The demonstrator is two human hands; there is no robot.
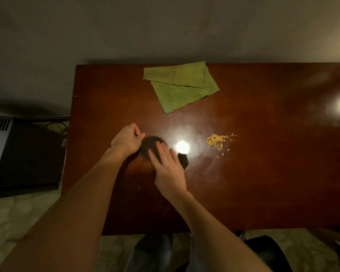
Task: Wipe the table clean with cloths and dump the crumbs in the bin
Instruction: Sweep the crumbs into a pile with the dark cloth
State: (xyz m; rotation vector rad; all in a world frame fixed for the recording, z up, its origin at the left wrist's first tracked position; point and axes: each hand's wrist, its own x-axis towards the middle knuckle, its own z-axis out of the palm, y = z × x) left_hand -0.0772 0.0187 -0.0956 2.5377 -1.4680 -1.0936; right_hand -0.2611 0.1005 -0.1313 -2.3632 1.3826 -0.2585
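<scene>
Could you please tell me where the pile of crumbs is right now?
In the head view, the crumbs lie on the table right of centre, apart from and to the right of the dark cloth, nearer the person than the green cloth.

Both arms (82, 203) are shown bare along all their visible length. The left hand (128, 141) and the right hand (170, 171) are likewise uncovered. The fingers (162, 151) of the right hand are blurred. Lower down, dark clothing (153, 250) is glimpsed over the legs, its kind not to be told.
</scene>
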